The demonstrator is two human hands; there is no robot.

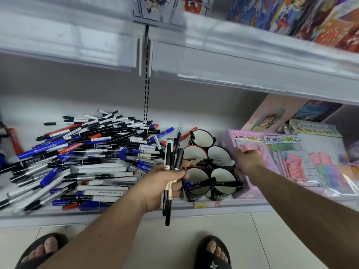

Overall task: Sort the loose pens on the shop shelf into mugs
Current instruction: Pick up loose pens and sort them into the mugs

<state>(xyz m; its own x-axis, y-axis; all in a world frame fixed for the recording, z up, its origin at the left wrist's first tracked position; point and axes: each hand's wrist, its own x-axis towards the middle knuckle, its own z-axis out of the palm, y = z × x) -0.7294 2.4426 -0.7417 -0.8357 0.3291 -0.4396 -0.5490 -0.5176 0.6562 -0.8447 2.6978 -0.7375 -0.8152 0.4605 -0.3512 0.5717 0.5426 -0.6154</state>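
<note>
A big heap of loose pens (87, 156), black, blue, red and white, covers the left half of the shelf. My left hand (165, 183) is shut on a bunch of black pens (172, 158), held upright in front of the mugs. Several mugs (202, 173) with white insides stand in a cluster right of the heap; one has a red rim, the others are black. A few pens lie across or inside them. My right hand (247, 160) hovers over the right edge of the mug cluster, fingers curled and blurred; whether it holds anything cannot be told.
A pink boxed toy set (252, 138) and plastic packs of pink parts (297, 164) fill the shelf right of the mugs. An upper shelf (233, 61) overhangs closely. The shelf's front lip (116, 214) runs below the pens. My sandalled feet stand on pale floor tiles.
</note>
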